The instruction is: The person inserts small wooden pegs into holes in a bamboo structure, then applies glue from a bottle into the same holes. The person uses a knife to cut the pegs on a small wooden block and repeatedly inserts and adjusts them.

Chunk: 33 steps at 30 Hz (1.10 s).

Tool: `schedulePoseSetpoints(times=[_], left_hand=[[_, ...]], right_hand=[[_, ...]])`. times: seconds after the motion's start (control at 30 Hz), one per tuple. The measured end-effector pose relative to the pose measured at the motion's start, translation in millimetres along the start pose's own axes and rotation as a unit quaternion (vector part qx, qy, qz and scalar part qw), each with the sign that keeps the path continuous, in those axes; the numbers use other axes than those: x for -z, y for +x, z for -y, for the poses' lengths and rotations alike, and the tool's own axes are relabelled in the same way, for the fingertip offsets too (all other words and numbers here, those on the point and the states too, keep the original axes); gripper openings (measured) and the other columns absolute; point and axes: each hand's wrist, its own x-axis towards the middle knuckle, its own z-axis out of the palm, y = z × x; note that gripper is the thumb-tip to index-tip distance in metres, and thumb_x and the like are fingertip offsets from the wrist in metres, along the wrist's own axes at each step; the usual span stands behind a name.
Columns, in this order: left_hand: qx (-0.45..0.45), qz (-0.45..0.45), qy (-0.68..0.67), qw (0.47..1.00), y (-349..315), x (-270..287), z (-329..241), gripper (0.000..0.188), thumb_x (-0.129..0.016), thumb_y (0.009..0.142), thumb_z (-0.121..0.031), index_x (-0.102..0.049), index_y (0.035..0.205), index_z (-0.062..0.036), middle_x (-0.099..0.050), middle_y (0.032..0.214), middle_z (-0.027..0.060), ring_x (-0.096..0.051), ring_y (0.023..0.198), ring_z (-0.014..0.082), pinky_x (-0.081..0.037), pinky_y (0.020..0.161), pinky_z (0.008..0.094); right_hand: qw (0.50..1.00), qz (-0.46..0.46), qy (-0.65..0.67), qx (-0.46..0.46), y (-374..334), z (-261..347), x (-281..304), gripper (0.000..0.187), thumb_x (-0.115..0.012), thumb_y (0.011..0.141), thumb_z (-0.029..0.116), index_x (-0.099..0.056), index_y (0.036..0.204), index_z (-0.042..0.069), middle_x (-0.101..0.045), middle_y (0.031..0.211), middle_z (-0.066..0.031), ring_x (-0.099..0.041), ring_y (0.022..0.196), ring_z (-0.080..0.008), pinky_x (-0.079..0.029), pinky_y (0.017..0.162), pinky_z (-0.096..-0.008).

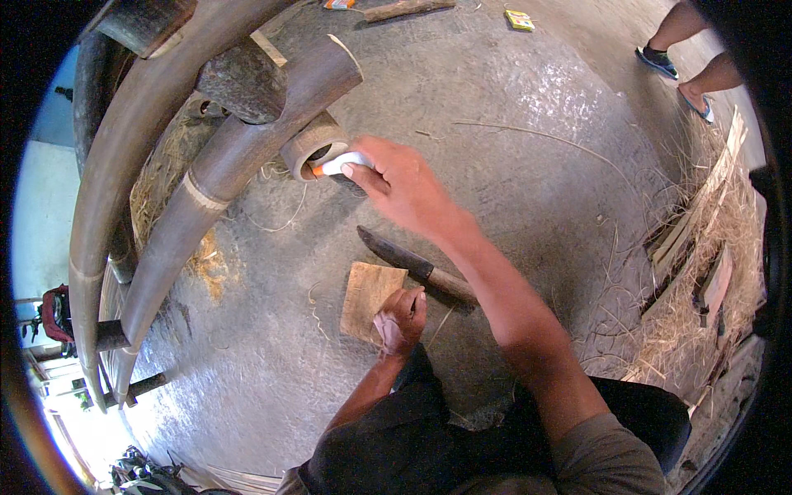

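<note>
Tape roll [312,147] is half hidden behind the right hand [404,186], fingers pinching a white-orange tool [340,163]; left hand [402,318], fingers curled, presses a wood piece [367,297]

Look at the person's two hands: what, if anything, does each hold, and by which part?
The right hand grips a white tool with an orange tip by its rear end. The left hand holds nothing; its fingers rest on the flat wooden piece's right edge.

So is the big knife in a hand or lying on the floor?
On the floor: the knife lies flat beside the board, untouched. The right hand holds a white tool.
</note>
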Motion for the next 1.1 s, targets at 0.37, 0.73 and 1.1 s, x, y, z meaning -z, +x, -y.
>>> schedulePoseSetpoints(times=[0.37,0.73,1.1], left_hand=[[0.009,0.020,0.023,1.000,-1,0,1,0.009,-0.067,0.089,-0.015,-0.073,0.093,-0.0089,-0.064,0.076,0.0116,-0.064,0.069,0.0334,-0.051,0.062,0.0432],[-0.017,0.013,0.023,1.000,1,1,-2,0.008,-0.067,0.089,-0.013,-0.070,0.095,-0.0093,-0.064,0.076,0.0102,-0.064,0.068,0.0321,-0.050,0.060,0.0428],[-0.030,-0.011,0.009,0.999,2,1,-3,0.010,-0.069,0.086,-0.010,-0.070,0.096,-0.0083,-0.062,0.075,0.0103,-0.062,0.066,0.0324,-0.049,0.059,0.0427]], right_hand=[[1.000,0.014,0.011,0.018,2,-4,5,0.013,-0.069,0.095,0.013,-0.061,0.100,0.003,-0.056,0.072,-0.0143,-0.051,0.058,-0.0261,-0.040,0.055,-0.0384],[0.999,-0.024,0.031,0.037,3,-6,-6,0.015,-0.069,0.095,0.013,-0.064,0.106,0.004,-0.058,0.074,-0.0139,-0.053,0.058,-0.0222,-0.043,0.054,-0.0358],[0.999,-0.029,0.003,0.046,9,2,-8,0.013,-0.070,0.093,0.010,-0.064,0.102,0.002,-0.060,0.076,-0.0146,-0.057,0.060,-0.0248,-0.045,0.056,-0.0374]])
